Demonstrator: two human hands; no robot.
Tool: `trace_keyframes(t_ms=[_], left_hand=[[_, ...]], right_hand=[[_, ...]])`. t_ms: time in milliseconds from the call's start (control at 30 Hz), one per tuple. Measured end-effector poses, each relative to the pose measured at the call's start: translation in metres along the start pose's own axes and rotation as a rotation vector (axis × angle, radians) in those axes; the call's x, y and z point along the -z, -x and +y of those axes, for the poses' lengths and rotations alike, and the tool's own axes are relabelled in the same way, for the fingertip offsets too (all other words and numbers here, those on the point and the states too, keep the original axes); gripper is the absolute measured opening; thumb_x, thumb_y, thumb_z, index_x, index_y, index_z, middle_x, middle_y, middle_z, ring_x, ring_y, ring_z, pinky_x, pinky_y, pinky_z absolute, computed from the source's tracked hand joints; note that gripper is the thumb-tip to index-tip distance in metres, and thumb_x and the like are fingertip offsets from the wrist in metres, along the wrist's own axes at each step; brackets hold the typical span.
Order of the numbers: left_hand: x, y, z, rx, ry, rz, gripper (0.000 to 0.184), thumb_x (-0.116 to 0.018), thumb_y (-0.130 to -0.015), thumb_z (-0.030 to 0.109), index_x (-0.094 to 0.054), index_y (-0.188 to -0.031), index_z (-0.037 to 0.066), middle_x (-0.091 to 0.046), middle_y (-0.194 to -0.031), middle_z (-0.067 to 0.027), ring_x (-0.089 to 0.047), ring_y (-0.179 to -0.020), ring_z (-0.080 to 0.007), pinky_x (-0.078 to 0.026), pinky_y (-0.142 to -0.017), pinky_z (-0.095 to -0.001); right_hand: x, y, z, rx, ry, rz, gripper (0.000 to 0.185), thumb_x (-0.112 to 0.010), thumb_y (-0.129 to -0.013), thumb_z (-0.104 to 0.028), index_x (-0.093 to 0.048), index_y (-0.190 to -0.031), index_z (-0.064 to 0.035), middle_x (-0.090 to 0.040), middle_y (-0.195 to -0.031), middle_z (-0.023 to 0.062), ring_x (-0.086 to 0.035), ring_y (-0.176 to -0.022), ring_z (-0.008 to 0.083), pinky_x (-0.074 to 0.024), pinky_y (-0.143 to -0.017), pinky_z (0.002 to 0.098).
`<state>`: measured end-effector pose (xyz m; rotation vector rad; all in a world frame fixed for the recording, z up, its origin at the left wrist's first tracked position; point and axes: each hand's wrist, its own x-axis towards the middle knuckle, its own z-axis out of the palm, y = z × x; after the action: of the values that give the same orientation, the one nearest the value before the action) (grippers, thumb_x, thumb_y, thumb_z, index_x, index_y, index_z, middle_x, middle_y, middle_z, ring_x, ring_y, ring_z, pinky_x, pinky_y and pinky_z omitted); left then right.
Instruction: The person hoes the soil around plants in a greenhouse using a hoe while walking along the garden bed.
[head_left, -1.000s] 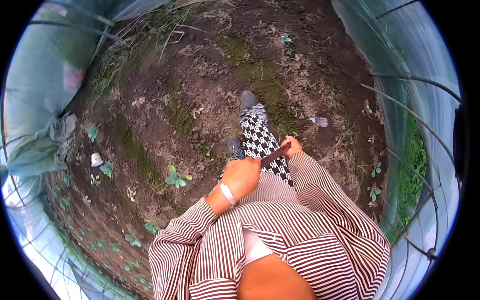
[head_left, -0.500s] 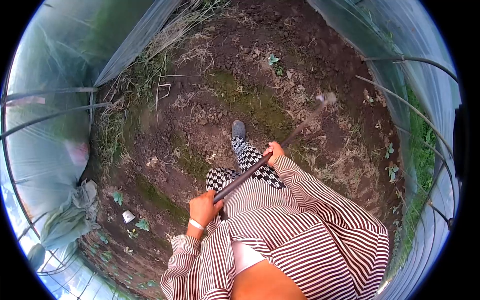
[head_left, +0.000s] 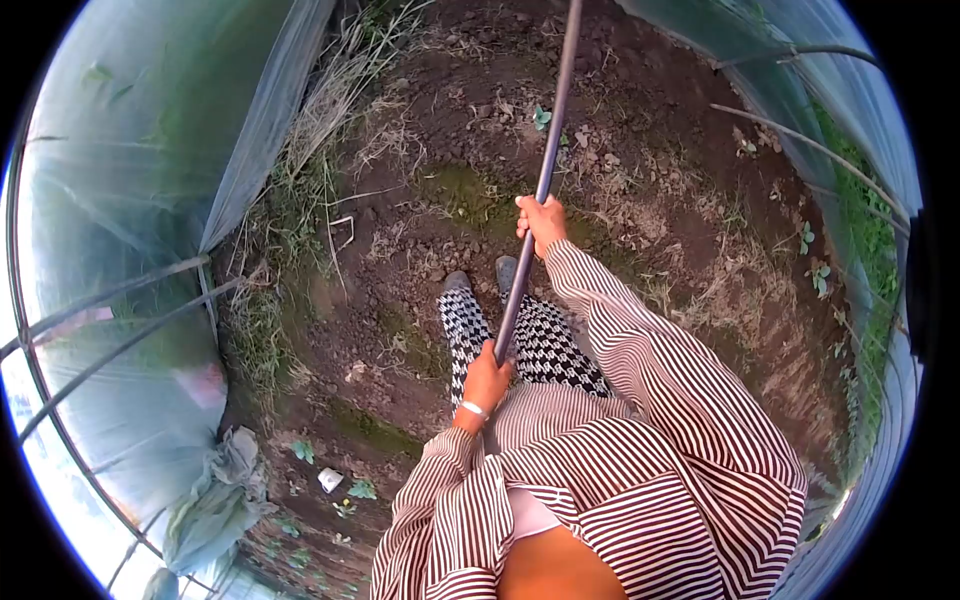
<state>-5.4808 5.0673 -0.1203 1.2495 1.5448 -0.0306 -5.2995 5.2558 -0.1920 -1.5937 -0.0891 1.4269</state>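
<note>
My left hand (head_left: 486, 384), with a white band at the wrist, is closed around the lower end of a long dark handle (head_left: 527, 272). Farther up the same handle, my right hand (head_left: 542, 224) grips it with curled fingers. The handle belongs to what looks like a hoe; it slants up and away past the top edge, so its head is out of view. Beneath it lies bare brown soil (head_left: 400, 300) with dry stalks and moss. A small green seedling (head_left: 541, 118) grows close to the left of the handle's far part.
Plastic sheeting (head_left: 130, 200) walls the left, with bent poles (head_left: 130, 290); more sheeting (head_left: 850, 70) and a thin rod (head_left: 800, 145) stand right. Dry grass (head_left: 330, 130) edges the left wall. A white cup-like object (head_left: 330, 480) lies near seedlings (head_left: 362, 489). My shoes (head_left: 507, 270) stand on the soil.
The hoe has swung from pointing right and low to pointing up and away, its head leaving the view. Both hands rose with it, and both shoes now show side by side.
</note>
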Motion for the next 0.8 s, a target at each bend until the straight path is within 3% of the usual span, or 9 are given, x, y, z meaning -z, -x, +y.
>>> trace_keyframes(t_ms=[133, 167, 233, 400, 433, 500, 633, 767, 800], left_hand=[[0.004, -0.021, -0.009, -0.007, -0.125, 0.138, 0.027, -0.057, -0.077, 0.012, -0.041, -0.096, -0.001, -0.059, -0.073, -0.0284, -0.058, -0.068, -0.0455, -0.045, -0.059, -0.0518], [0.010, -0.014, -0.013, 0.042, -0.191, 0.131, 0.030, -0.057, -0.076, 0.012, -0.040, -0.097, -0.002, -0.059, -0.071, -0.0282, -0.057, -0.067, -0.0464, -0.046, -0.059, -0.0517], [0.023, 0.031, -0.043, 0.178, -0.244, -0.060, 0.037, -0.058, -0.079, 0.019, -0.039, -0.103, -0.002, -0.060, -0.075, -0.0292, -0.059, -0.071, -0.0457, -0.048, -0.065, -0.0520], [0.072, 0.126, -0.102, 0.352, -0.202, -0.080, 0.034, -0.064, -0.071, 0.022, -0.047, -0.092, 0.001, -0.060, -0.077, -0.0289, -0.059, -0.075, -0.0468, -0.047, -0.065, -0.0515], [0.072, 0.140, -0.121, 0.357, -0.227, -0.013, 0.032, -0.064, -0.072, 0.022, -0.048, -0.090, 0.002, -0.060, -0.074, -0.0277, -0.059, -0.073, -0.0461, -0.047, -0.063, -0.0520], [0.076, 0.151, -0.137, 0.336, -0.330, 0.032, 0.032, -0.066, -0.071, 0.024, -0.048, -0.089, 0.004, -0.060, -0.068, -0.0246, -0.060, -0.066, -0.0436, -0.047, -0.058, -0.0515], [0.057, 0.112, -0.159, 0.188, -0.394, 0.113, 0.029, -0.064, -0.073, 0.022, -0.046, -0.089, 0.006, -0.059, -0.065, -0.0221, -0.059, -0.061, -0.0411, -0.046, -0.054, -0.0498], [0.039, 0.022, -0.133, 0.144, -0.108, 0.082, 0.027, -0.060, -0.072, 0.018, -0.049, -0.092, 0.004, -0.060, -0.073, -0.0258, -0.058, -0.072, -0.0453, -0.046, -0.065, -0.0514], [0.038, 0.002, -0.119, 0.132, -0.073, 0.066, 0.026, -0.059, -0.072, 0.017, -0.050, -0.092, 0.004, -0.060, -0.075, -0.0258, -0.058, -0.073, -0.0454, -0.046, -0.066, -0.0509]], right_hand=[[-0.030, -0.043, 0.033, -0.049, 0.109, 0.092, 0.013, -0.055, -0.075, -0.003, -0.042, -0.074, -0.0007, -0.043, -0.055, 0.0037, -0.041, -0.038, 0.0117, -0.0360, -0.032, 0.0286], [-0.028, -0.057, 0.070, -0.047, 0.074, 0.035, 0.014, -0.058, -0.073, -0.004, -0.045, -0.068, -0.0007, -0.046, -0.051, 0.0066, -0.045, -0.035, 0.0173, -0.0354, -0.030, 0.0321], [-0.014, -0.035, 0.191, -0.315, 0.081, -0.042, 0.021, -0.059, -0.073, -0.005, -0.047, -0.057, -0.0035, -0.048, -0.048, 0.0090, -0.045, -0.030, 0.0206, -0.0317, -0.027, 0.0343], [-0.047, 0.093, 0.222, -0.558, -0.074, 0.037, 0.017, -0.060, -0.071, -0.005, -0.046, -0.061, -0.0017, -0.045, -0.047, 0.0070, -0.043, -0.032, 0.0189, -0.0368, -0.030, 0.0350], [-0.049, 0.100, 0.230, -0.609, -0.127, -0.039, 0.016, -0.059, -0.070, -0.004, -0.046, -0.062, -0.0018, -0.043, -0.047, 0.0063, -0.043, -0.032, 0.0186, -0.0371, -0.030, 0.0351], [-0.061, 0.114, 0.222, -0.662, -0.171, 0.076, 0.017, -0.059, -0.070, -0.004, -0.045, -0.061, -0.0035, -0.040, -0.045, 0.0044, -0.041, -0.033, 0.0175, -0.0369, -0.031, 0.0344], [-0.057, 0.082, 0.196, -0.544, -0.253, -0.011, 0.019, -0.059, -0.070, -0.005, -0.042, -0.062, -0.0086, -0.037, -0.045, 0.0005, -0.037, -0.032, 0.0131, -0.0340, -0.030, 0.0322], [-0.059, 0.019, 0.142, -0.086, 0.043, 0.075, 0.015, -0.056, -0.076, -0.005, -0.042, -0.075, -0.0001, -0.047, -0.047, 0.0076, -0.045, -0.031, 0.0162, -0.0366, -0.027, 0.0307], [-0.061, 0.002, 0.129, -0.006, 0.115, 0.103, 0.012, -0.054, -0.076, -0.004, -0.042, -0.077, -0.0039, -0.043, -0.048, 0.0037, -0.043, -0.031, 0.0145, -0.0347, -0.027, 0.0301]])
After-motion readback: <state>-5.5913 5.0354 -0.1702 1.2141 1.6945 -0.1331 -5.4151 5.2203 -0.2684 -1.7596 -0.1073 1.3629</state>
